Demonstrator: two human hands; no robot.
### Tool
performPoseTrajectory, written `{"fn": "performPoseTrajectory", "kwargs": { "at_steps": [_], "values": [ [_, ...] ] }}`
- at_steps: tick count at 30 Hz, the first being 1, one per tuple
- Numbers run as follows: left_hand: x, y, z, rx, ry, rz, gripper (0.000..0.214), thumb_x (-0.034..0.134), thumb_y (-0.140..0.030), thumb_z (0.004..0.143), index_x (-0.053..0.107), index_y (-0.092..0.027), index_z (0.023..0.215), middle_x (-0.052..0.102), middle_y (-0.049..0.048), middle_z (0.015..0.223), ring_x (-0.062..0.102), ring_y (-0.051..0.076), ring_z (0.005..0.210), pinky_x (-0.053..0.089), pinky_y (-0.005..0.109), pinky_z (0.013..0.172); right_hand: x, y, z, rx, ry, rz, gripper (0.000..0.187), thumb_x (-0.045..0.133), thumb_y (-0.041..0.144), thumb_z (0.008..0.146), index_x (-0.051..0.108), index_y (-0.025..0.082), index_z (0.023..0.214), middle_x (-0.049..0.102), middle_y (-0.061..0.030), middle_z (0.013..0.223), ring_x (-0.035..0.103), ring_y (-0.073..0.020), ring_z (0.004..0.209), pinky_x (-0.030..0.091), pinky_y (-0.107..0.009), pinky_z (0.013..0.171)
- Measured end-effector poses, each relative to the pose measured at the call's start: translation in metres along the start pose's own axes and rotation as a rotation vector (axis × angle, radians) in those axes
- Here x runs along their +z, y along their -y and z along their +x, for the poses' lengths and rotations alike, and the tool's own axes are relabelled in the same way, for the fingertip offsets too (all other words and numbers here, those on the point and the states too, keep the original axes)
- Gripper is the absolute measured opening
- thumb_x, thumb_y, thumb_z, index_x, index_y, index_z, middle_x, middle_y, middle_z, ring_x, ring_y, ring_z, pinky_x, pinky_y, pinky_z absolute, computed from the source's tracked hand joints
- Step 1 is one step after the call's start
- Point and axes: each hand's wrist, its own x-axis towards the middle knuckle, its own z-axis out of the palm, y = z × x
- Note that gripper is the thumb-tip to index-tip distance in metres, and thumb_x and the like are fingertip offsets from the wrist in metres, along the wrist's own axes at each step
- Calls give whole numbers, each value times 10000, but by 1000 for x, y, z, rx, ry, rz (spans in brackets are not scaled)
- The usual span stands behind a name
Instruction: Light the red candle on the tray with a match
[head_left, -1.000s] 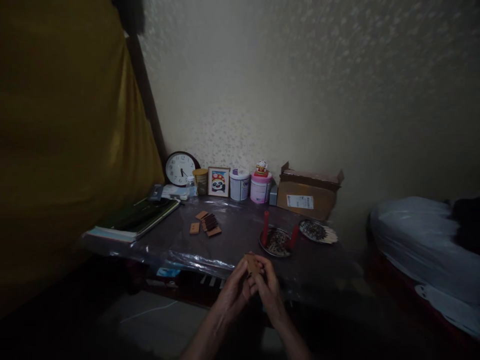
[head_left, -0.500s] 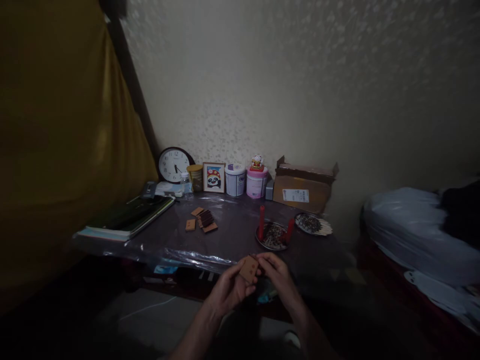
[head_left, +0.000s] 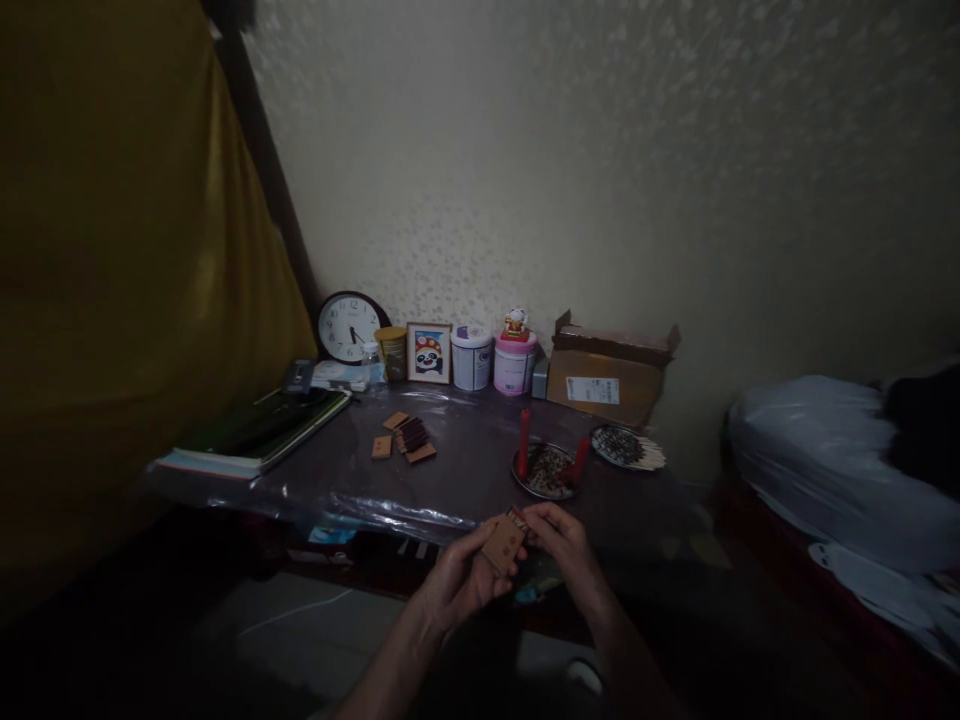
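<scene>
My left hand (head_left: 459,577) is closed round a small brown matchbox (head_left: 503,542), held in front of the table's near edge. My right hand (head_left: 568,556) pinches the box's far end, where red match heads show in the slightly open drawer. Beyond the hands a round metal dish (head_left: 546,472) holds two red candles (head_left: 523,443) and dark bits. A second dish (head_left: 622,447) with pale sticks lies to its right. Several more brown matchboxes (head_left: 407,439) lie loose on the tabletop to the left.
A dark table (head_left: 465,470) under clear plastic stands against the wall. Along its back are a clock (head_left: 346,327), a framed panda picture (head_left: 429,353), tins (head_left: 472,358) and a cardboard box (head_left: 611,375). Books (head_left: 259,435) lie left. A yellow curtain (head_left: 120,280) hangs left; bedding (head_left: 832,460) lies right.
My hands came down and nearer to me with the matchbox. The box now shows red match heads at its far end, its drawer pushed partly out.
</scene>
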Motion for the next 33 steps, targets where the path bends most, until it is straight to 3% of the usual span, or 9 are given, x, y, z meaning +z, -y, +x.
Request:
{"fn": "performPoseTrajectory", "kwargs": {
  "at_steps": [6, 12, 16, 20, 24, 28, 33],
  "values": [
    [3, -5, -2, 76, 2, 207, 352, 494, -313, 838, 547, -158, 1150, 660, 134, 962, 645, 175, 703, 475, 257, 603, -2, 0, 0, -11, 4, -19, 311, 714, 467, 622, 644, 172, 692, 622, 18, 620, 577, -128, 548, 463, -256, 567],
    [1, -3, 3, 135, -169, 384, 390, 620, -272, 752, 564, -174, 1125, 674, 99, 918, 627, 156, 596, 443, 254, 549, 0, 6, -2, -21, 9, -50, 327, 716, 477, 610, 633, 166, 669, 602, 28, 565, 562, -120, 499, 439, -244, 534],
    [0, -4, 2, 147, -214, 397, 390, 649, -256, 725, 582, -178, 1101, 672, 76, 905, 618, 167, 687, 439, 269, 619, -1, 7, -2, -17, -9, -65, 342, 723, 488, 586, 633, 164, 652, 600, 29, 561, 551, -116, 512, 430, -233, 533],
    [-4, -11, -2, 115, -106, 435, 510, 653, -195, 706, 518, -217, 1196, 634, 58, 949, 600, 169, 768, 424, 271, 653, -3, 5, -1, -6, -34, -82, 358, 726, 499, 569, 632, 161, 640, 592, 28, 559, 538, -114, 526, 436, -234, 543],
    [-4, -17, -7, 78, 48, 462, 634, 625, -73, 639, 492, -278, 1224, 557, 65, 1147, 569, 204, 926, 436, 305, 734, -6, 3, 0, 11, -37, -95, 370, 719, 511, 564, 633, 161, 648, 593, 25, 557, 536, -117, 516, 439, -239, 533],
    [5, -17, -11, 89, 63, 514, 673, 600, 3, 573, 537, -276, 1182, 516, 53, 1239, 481, 238, 1094, 411, 300, 804, -8, 1, 1, 14, -29, -105, 372, 708, 520, 574, 630, 165, 656, 588, 26, 561, 535, -115, 506, 440, -239, 524],
    [10, -17, -13, 100, 72, 525, 611, 580, -29, 591, 562, -235, 1166, 619, 59, 1105, 548, 223, 987, 378, 313, 825, -10, -4, 4, -6, -3, -132, 381, 691, 531, 593, 615, 163, 657, 579, 26, 560, 530, -108, 489, 432, -232, 507]
  ]
}}
